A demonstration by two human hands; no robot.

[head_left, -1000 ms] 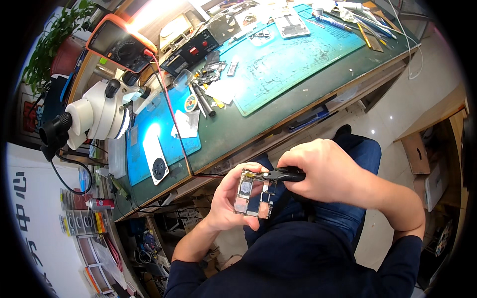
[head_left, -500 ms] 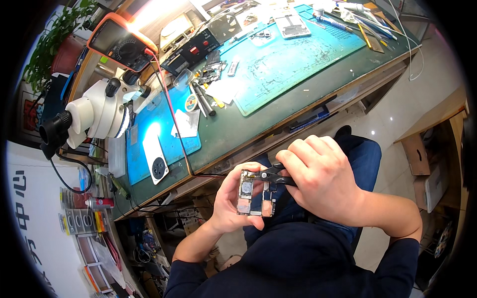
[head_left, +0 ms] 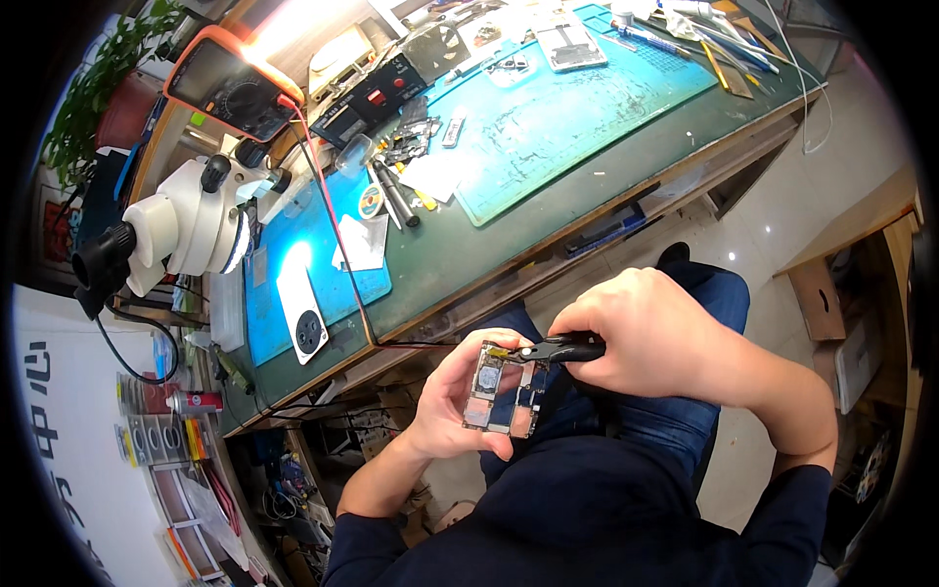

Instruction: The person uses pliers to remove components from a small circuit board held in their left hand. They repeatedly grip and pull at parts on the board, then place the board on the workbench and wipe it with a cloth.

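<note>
A small phone circuit board [head_left: 479, 406], with an open gap in its middle and copper-coloured patches, is held at its edges by my left hand [head_left: 445, 411]. The fingers wrap behind it and the thumb lies at its lower edge. My right hand [head_left: 646, 333] is closed round the black handles of small cutting pliers [head_left: 567, 348]. The jaws of the pliers lie over the top edge of the board, by a yellowish strip [head_left: 500, 353]. Whether they bite on the board or only touch it I cannot tell. Both hands are above my lap, off the bench.
On the green workbench [head_left: 430, 264] lie blue mats [head_left: 587, 127], a white phone back panel [head_left: 302, 313] and a phone frame [head_left: 570, 44]. A microscope [head_left: 186, 220] and an orange multimeter [head_left: 235, 83] stand at left. Its red lead [head_left: 337, 225] hangs over the bench edge.
The pliers have swung flatter, their handles now pointing right, and my right hand has turned with them. The board has tilted slightly in my left hand.
</note>
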